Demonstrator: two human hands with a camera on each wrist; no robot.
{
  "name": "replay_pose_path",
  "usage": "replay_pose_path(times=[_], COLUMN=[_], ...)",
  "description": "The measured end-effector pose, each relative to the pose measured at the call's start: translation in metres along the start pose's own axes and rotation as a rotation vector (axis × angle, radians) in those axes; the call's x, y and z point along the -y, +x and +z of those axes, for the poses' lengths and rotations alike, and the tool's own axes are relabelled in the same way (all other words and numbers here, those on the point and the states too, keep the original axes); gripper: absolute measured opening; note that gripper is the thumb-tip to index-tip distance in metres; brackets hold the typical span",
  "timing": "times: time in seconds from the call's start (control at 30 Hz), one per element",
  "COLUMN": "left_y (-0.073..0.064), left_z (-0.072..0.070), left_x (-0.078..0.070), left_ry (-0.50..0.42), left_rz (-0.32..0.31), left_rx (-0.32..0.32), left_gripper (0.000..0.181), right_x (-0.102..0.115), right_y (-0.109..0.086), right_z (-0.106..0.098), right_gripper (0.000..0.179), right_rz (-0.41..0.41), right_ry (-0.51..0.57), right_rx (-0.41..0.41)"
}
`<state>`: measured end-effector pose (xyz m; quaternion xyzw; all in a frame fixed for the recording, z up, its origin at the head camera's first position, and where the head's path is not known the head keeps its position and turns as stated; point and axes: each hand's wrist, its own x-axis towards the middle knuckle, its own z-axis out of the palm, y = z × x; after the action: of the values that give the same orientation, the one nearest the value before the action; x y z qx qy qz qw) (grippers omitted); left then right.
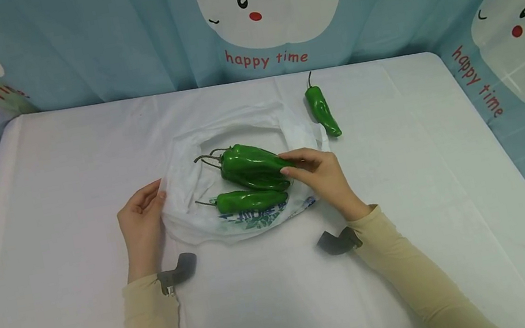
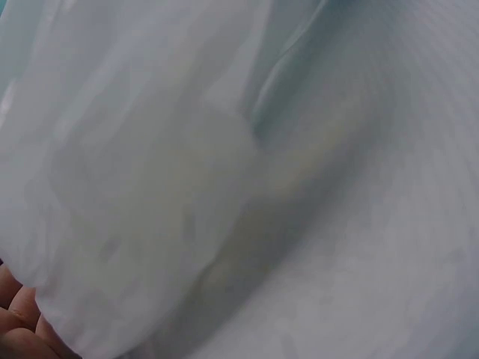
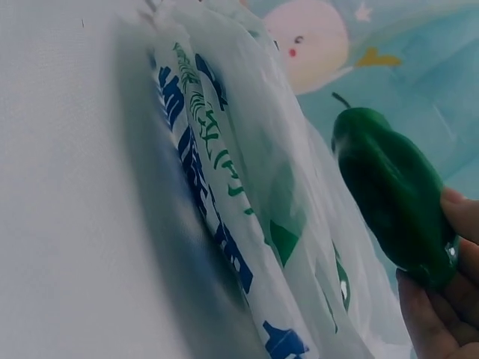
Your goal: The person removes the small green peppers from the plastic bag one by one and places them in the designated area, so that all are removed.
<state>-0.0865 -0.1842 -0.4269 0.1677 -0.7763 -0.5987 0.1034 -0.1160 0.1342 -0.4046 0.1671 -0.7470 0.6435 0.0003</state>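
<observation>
The right grip [image 1: 319,174] pinches a green pepper [image 1: 251,159] by its tapered end, thumb and fingers closed to its width, so its stem points left over the mouth of a white plastic bag [image 1: 177,199]; the left grip [image 1: 141,213] pinches the bag's rim, probably to hold that mouth spread; other peppers [image 1: 248,200] lie inside, seemingly cradled by the plastic; a lone pepper [image 1: 320,110] lies on the bench [image 1: 267,310] just beside the bag, untouched.
</observation>
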Motion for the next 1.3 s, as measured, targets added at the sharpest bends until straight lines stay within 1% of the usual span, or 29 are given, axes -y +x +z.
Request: replay_pose_path(times=[0.13, 0.3, 0.57, 0.67, 0.8, 1.03, 1.3], left_y=[0.000, 0.001, 0.001, 0.000, 0.000, 0.001, 0.002], left_z=[0.000, 0.000, -0.001, -0.001, 0.000, -0.001, -0.001], left_x=[0.000, 0.001, 0.001, 0.001, 0.000, 0.002, 0.006], left_ry=[-0.012, -0.016, 0.001, 0.005, 0.005, 0.005, 0.004], left_rz=[-0.002, -0.002, -0.004, -0.005, -0.009, -0.014, -0.009], left_rx=[0.006, 0.009, 0.005, 0.004, 0.004, 0.003, 0.011], left_gripper=[0.027, 0.028, 0.027, 0.027, 0.027, 0.027, 0.028], right_x=[0.000, 0.001, 0.029, 0.030, 0.027, 0.000, -0.005], right_y=[0.001, 0.002, 0.003, 0.004, 0.005, 0.008, 0.011], right_z=[-0.002, -0.005, -0.006, -0.008, -0.012, -0.024, -0.031], right_gripper=[0.026, 0.025, 0.023, 0.023, 0.024, 0.023, 0.027], right_rz=[-0.006, 0.015, 0.032, 0.036, 0.031, 0.023, -0.021], right_ry=[0.016, 0.023, -0.037, -0.047, -0.049, 0.001, 0.072], right_rx=[-0.022, -0.062, -0.140, -0.174, -0.230, -0.312, -0.389])
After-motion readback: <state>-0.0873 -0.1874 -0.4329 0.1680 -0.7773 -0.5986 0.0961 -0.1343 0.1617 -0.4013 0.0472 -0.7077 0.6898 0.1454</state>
